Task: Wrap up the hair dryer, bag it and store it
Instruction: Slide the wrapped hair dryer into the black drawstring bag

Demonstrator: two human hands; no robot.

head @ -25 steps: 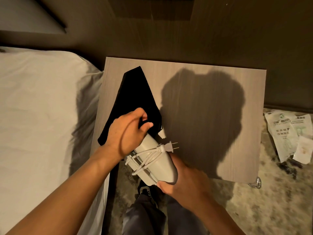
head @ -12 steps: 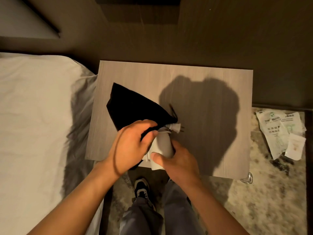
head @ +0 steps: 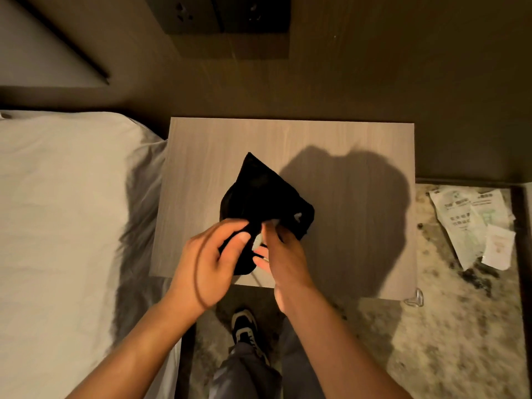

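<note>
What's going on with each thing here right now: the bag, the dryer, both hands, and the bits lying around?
Black bag: on the nightstand, bulging, mouth toward the person, not yet drawn closed.
Hair dryer: almost wholly inside the bag, only white slivers showing.
Left hand: pinches the bag's mouth edge.
Right hand: fingers at the bag's mouth, on the dryer.
Nightstand: bears the bag.
Paper packets: lying flat on the floor.
Bed: covered with a white sheet.

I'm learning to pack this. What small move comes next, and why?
Probably pull the bag's mouth down over the last of the dryer. Only a pale sliver shows between the left hand, which pinches the bag's edge, and the right hand; the bag isn't closed yet.
</note>
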